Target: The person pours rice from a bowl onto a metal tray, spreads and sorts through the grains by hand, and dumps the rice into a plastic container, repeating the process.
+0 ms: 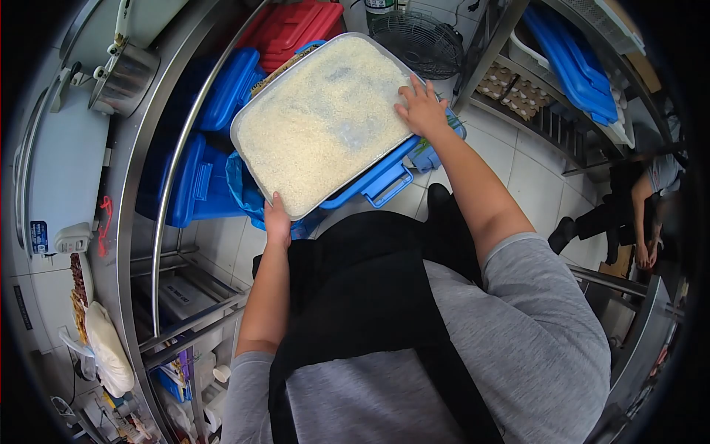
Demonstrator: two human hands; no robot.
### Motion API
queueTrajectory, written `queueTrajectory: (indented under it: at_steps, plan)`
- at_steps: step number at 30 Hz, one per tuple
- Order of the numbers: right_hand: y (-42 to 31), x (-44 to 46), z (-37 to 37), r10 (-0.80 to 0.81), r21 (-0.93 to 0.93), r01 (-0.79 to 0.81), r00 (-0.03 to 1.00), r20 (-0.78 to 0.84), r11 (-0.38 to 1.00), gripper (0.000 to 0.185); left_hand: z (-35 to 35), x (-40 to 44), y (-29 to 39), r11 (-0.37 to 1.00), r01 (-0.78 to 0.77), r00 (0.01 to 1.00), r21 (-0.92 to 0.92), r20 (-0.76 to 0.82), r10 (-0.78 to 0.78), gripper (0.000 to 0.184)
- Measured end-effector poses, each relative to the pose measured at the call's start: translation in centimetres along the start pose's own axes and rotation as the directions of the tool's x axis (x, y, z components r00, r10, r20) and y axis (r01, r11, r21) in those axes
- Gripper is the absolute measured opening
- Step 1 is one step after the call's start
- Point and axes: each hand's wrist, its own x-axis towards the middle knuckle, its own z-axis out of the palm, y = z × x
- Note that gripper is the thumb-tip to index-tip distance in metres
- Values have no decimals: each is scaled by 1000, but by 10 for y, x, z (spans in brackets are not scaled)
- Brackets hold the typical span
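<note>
A large metal tray (235, 140) holds a layer of pale, crumb-like grains (310, 111), thinner in a few patches. My left hand (277, 220) grips the tray's near left corner, thumb over the rim and the other fingers hidden below. My right hand (423, 109) is at the right end, its fingers spread over the rim and the edge of the grains. Beneath the tray shows a blue container (370, 181) with a handle; how far the tray rests on it is hidden.
Blue bins (194, 181) and a red lid (292, 29) lie beyond and left. A black fan (418, 44) stands behind the tray. Egg trays (514, 92) fill a right shelf. A steel counter (122, 170) runs along the left. Another person (640, 200) is at far right.
</note>
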Motion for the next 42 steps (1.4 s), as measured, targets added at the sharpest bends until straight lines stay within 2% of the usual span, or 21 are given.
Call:
queueTrajectory:
  at_steps: [4, 10, 18, 20, 21, 23, 27, 29, 33, 40, 42]
  plan:
    - [0, -1, 2, -3, -2, 3, 1000, -30, 1000, 46, -1, 1, -1, 999, 26, 1000, 23, -11, -26, 48]
    - [-1, -1, -1, -2, -29, 2, 1000, 0, 1000, 46, -3, 5, -7, 999, -29, 1000, 20, -3, 29, 49]
    - [-1, 0, 4, -1, -20, 1, 999, -32, 1000, 41, 8, -12, 13, 1000, 29, 999, 10, -38, -29, 46]
    - [0, 4, 6, -38, -23, 35, 989, -141, 999, 32, 5, -8, 8, 999, 29, 999, 16, -35, -29, 47]
    - [-1, 8, 4, -40, -22, 37, 989, -144, 999, 32, 3, -5, 5, 999, 30, 999, 23, -33, -29, 47]
    - [-4, 18, -1, -69, -79, 54, 976, -206, 995, 19, 0, 1, -2, 999, 17, 999, 28, -29, -16, 47]
    - [-7, 37, -2, -88, -98, 64, 963, -254, 993, 14, 7, -9, 10, 999, 49, 997, 13, -59, -48, 45]
    - [-8, 46, -2, -114, -196, 74, 972, -203, 978, 12, 7, -9, 10, 999, 34, 998, 10, -49, -33, 45]
    - [-17, 49, -12, -90, -135, 68, 982, -166, 988, 15, 8, -10, 9, 999, 30, 998, -20, -47, -31, 45]
    - [-17, 52, -4, -120, -215, 86, 981, -152, 973, 18, 10, -10, 8, 995, -12, 999, -95, -48, 7, 43]
    - [-12, 55, 6, -95, -201, 55, 976, -194, 978, 22, 9, -11, 9, 999, 16, 998, 28, -68, -15, 42]
